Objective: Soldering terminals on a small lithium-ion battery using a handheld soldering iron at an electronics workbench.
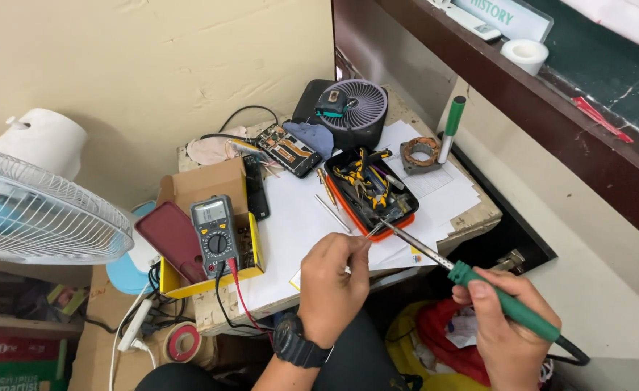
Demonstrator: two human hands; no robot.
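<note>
Cluttered counter [298,232], head view: white paper covers it, with a multimeter [216,235] at left and an orange tool tray [372,192] farther off. Right hand [506,329], grip clenched on a green-handled soldering iron [479,284], near right. Left hand [332,286] pinches something small at the iron's tip.

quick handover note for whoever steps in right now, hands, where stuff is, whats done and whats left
Left hand: fingers pinched at the soldering iron's tip; what they pinch is too small to see.
Right hand: grips the green-handled soldering iron, tip at the left fingertips.
Nearby: black tool tray, multimeter on the yellow box, opened phone.
Done: cannot tell of any joint.
Left: likely the soldering itself.
</note>
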